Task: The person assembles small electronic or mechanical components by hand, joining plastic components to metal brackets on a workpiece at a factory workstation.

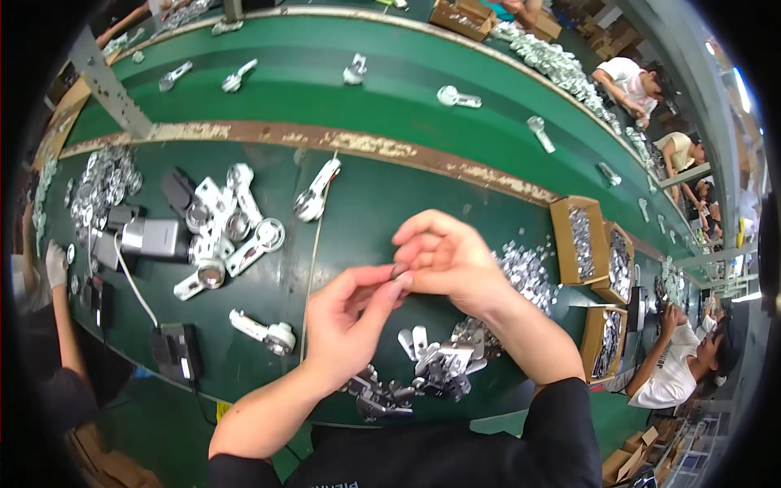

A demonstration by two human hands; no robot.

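Note:
My left hand (351, 317) and my right hand (455, 264) meet over the middle of the green worktable. Between their fingertips is a small dark part (398, 270), pinched from both sides; its exact kind is too small to tell. The other fingers of my right hand are loosely curled. Below my hands lies a pile of shiny metal handle parts (443, 366), with dark small parts (378, 394) beside it. To the right, many small silver pieces (525, 276) are scattered. A single metal handle assembly (268, 332) rests left of my left forearm.
Cardboard boxes of small metal pieces (576, 244) stand at the right. Several assemblies (236, 224) are heaped at the left by a grey powered device (154, 237) with a white cable. Beyond a worn ledge (358, 144), a green conveyor belt (301, 89) carries spaced assemblies. Co-workers sit around.

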